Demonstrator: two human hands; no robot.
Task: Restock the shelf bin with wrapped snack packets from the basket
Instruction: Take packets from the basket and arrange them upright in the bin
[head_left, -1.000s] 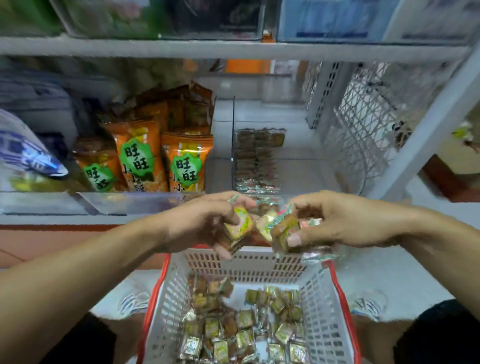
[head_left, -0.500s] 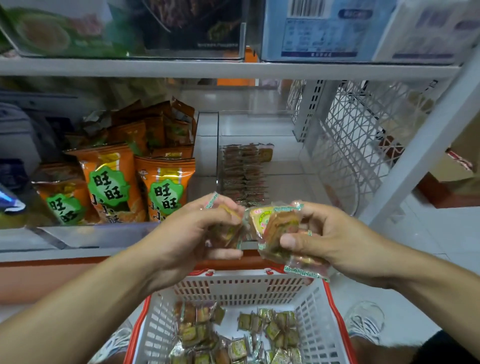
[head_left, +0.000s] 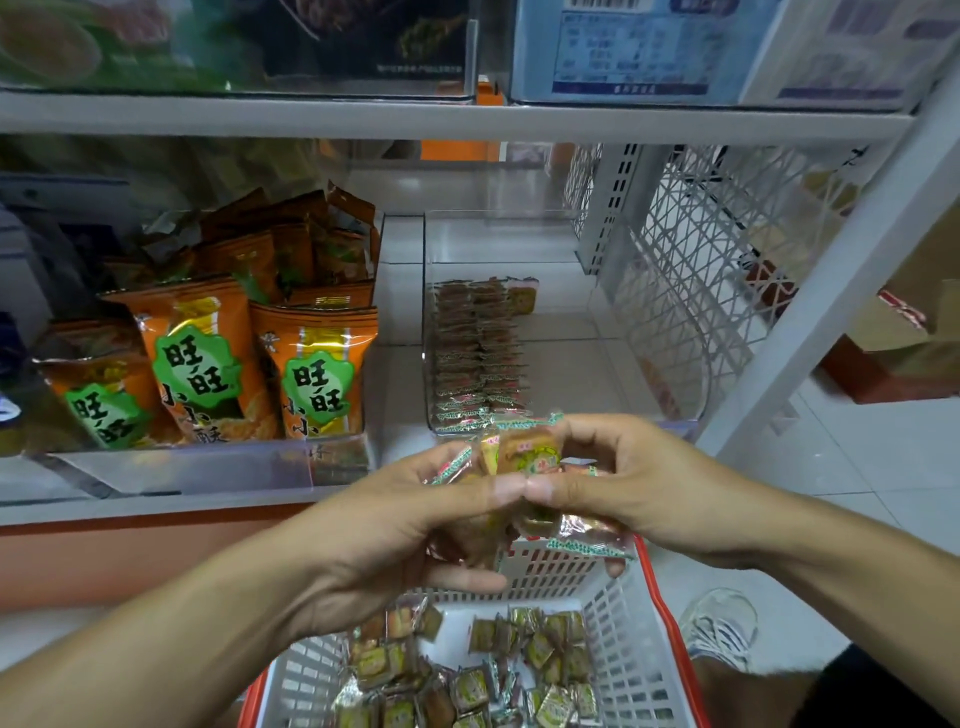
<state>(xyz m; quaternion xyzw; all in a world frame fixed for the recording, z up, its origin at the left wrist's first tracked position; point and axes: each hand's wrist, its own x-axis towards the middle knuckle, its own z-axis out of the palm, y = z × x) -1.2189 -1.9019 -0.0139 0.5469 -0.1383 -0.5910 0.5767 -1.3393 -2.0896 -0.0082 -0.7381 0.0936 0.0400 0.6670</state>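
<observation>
Both hands meet in front of the shelf edge, thumb tips touching. Left hand (head_left: 415, 525) fingers curled round a clutch of snack packets (head_left: 524, 457); right hand (head_left: 639, 493) fingers also clamped on the same clutch, w/ a clear-wrapped packet tail sticking out below the palm. Exact count in the hands can't be told, at least 3 wrappers show.

Clutch sits just above the far rim of the basket (head_left: 634, 665) & just in front of the clear bin (head_left: 566, 234) on the shelf (head_left: 457, 124). Basket is white mesh w/ red rim, 1 of it, holding a loose heap of packets (head_left: 498, 675), well over 20, too jumbled to count.

Bin: clear walls, open top, low front lip close behind the fingertips. 2 stacked rows of packets (head_left: 478, 353) fill its left part; right part is bare floor, so open room lies to the right of the rows. White lattice side panel (head_left: 691, 270) bounds the shelf on the right, slanted white post beside it.

Left of the bin, across a narrow gap: another clear tray w/ orange snack bags (head_left: 311, 364), 3 standing in front, more behind. Upper shelf board close overhead
</observation>
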